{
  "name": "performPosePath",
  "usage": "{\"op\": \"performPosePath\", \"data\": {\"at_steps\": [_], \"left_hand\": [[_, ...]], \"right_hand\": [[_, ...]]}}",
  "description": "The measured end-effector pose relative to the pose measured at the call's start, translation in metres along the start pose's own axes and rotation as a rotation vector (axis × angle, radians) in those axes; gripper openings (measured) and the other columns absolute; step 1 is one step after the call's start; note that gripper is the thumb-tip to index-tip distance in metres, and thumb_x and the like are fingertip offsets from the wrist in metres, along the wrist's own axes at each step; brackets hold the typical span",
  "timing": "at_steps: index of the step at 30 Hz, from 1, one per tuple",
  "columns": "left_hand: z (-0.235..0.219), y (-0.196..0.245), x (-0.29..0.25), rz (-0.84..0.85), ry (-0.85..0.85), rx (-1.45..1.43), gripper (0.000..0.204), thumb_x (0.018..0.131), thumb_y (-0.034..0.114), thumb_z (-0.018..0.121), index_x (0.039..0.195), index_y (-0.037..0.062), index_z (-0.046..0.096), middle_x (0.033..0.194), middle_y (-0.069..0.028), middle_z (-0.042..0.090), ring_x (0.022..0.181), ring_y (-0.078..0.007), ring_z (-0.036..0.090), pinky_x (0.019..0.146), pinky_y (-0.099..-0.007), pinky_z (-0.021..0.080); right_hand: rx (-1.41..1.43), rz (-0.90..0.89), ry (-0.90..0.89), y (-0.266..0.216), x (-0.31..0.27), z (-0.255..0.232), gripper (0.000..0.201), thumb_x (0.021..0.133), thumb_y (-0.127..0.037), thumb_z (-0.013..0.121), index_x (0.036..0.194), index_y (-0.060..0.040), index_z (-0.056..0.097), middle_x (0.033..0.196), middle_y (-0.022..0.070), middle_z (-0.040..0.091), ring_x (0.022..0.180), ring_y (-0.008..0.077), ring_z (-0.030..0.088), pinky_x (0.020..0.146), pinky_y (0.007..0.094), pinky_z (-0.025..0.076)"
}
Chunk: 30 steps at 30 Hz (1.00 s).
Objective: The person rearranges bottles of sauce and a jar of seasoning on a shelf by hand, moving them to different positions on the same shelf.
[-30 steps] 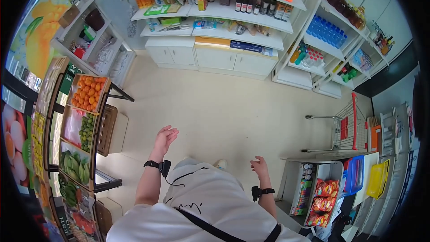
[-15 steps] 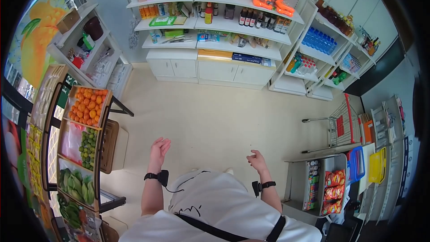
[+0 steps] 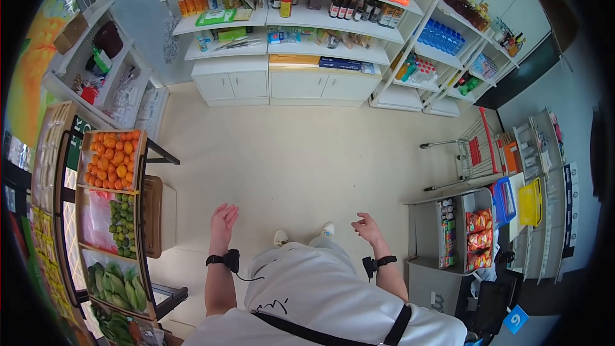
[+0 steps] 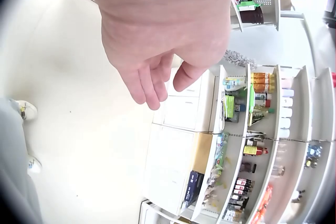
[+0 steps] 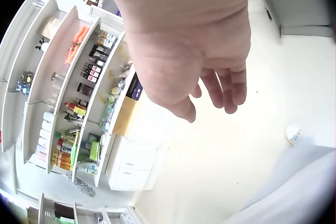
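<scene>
My left hand (image 3: 223,223) hangs in front of the body with its fingers relaxed and nothing in it; the left wrist view shows the same hand (image 4: 163,56) above the pale floor. On the other side, my right hand (image 3: 368,228) is loosely bent and holds nothing, as the right wrist view of the hand (image 5: 199,61) also shows. Nearest to the left hand is the produce stand, with limes (image 3: 122,218), oranges (image 3: 114,160) and leafy greens (image 3: 118,286). To the right of the right hand, red snack packs (image 3: 479,241) stand in a grey rack (image 3: 423,234).
White shelves (image 3: 288,20) with bottles and packets line the back wall above white cabinets (image 3: 298,84). A shopping cart (image 3: 475,154) stands at the right, by a blue basket (image 3: 503,201) and a yellow basket (image 3: 530,202). A lidded bin (image 3: 168,218) sits beside the produce stand.
The head view has shifted, and the back shelves, cart and snack rack now sit further left in it. Both shoes now show below the hands. Both hands stay empty, held out at the sides.
</scene>
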<state>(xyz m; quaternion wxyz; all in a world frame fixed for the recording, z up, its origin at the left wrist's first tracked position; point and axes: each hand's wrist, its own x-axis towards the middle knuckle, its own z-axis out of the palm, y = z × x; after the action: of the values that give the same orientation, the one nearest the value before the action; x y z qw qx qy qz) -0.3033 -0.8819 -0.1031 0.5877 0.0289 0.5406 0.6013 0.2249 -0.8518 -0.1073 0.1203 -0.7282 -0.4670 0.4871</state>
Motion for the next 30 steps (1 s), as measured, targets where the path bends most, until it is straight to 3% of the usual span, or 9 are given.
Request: {"op": "performPosePath", "data": {"at_steps": [30], "left_hand": [[0.048,-0.013,0.025,0.007,-0.093,-0.029,0.046,0.099,0.007,0.051,0.141,-0.0073,0.04,0.133,-0.0236,0.059,0.123,-0.0334,0.063,0.104,-0.0391,0.054]], "right_hand": [[-0.125,-0.043,0.02,-0.003,0.012,-0.037,0.062,0.09,-0.03,0.073,0.142,-0.0026,0.053,0.099,0.0108,0.073,0.083,0.0189,0.068,0.079,0.0338,0.056]]}}
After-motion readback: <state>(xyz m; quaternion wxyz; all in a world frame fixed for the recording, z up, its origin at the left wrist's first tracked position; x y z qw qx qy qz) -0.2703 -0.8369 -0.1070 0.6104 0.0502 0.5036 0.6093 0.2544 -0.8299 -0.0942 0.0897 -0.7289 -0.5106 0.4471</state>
